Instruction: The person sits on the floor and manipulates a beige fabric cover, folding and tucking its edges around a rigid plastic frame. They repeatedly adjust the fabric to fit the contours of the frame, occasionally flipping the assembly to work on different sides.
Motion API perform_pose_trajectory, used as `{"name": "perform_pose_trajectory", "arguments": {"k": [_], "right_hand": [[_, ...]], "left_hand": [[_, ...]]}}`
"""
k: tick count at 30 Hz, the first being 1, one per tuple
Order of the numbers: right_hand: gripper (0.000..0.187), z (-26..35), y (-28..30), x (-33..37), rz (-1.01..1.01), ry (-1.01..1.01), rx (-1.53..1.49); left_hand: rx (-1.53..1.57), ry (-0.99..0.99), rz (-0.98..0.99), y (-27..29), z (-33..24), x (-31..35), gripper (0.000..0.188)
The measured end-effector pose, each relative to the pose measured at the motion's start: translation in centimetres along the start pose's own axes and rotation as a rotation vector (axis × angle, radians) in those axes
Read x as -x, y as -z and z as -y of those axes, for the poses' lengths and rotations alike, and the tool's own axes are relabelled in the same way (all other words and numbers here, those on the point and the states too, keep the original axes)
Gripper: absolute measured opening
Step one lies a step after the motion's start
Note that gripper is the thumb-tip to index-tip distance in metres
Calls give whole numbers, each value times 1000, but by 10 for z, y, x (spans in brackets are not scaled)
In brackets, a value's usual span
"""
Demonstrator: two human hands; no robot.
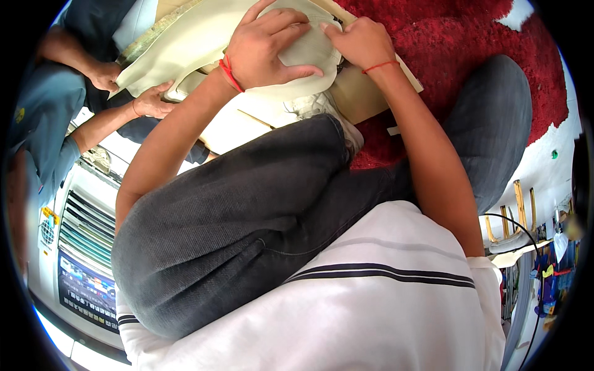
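Beyond my bent leg point(247, 210), at the top of my view, lies the cream cover point(198, 40), a broad smooth sheet with a rounded part point(303, 52) under my hands; a tan board point(362, 96) shows beside it, and the red carpet point(458, 80) beyond. My left hand point(266, 49) is spread, palm down, fingers and thumb apart over the rounded part. My right hand point(364, 44), a little apart from it, has its thumb at the rim beside some dark fittings, its fingers curled; whether they pinch anything I cannot tell. I judge the cover light for its width, supple rather than rigid, and perhaps slick under a flat palm (its sheen suggests as much). The rim looks the surer hold, with the spread palm steadying the middle; hard nails might mark the surface. A co-worker's hand point(105, 75) is at the far left edge.
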State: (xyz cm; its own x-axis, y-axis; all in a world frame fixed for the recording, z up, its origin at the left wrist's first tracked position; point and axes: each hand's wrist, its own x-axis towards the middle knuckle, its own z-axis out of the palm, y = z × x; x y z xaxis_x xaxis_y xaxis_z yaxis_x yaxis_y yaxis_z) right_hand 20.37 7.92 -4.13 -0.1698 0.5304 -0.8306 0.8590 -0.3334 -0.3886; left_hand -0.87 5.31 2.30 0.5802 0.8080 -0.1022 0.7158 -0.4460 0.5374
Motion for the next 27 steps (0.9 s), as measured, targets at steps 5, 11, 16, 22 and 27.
{"name": "perform_pose_trajectory", "arguments": {"k": [5,11,16,22,27], "right_hand": [[64,15,7,2,-33,-6,58],[60,10,-8,9,-137,66,133],[57,-6,-16,18,-352,284,96],[51,5,-11,-2,-331,241,195],[48,12,-12,0,-380,255,199]], "left_hand": [[-73,-22,60,-2,1,-10,75],[-62,68,-44,-8,3,6,77],[-157,108,12,-7,1,4,86],[-124,73,-45,-13,5,10,89],[-63,-22,-84,-13,3,10,80]]}}
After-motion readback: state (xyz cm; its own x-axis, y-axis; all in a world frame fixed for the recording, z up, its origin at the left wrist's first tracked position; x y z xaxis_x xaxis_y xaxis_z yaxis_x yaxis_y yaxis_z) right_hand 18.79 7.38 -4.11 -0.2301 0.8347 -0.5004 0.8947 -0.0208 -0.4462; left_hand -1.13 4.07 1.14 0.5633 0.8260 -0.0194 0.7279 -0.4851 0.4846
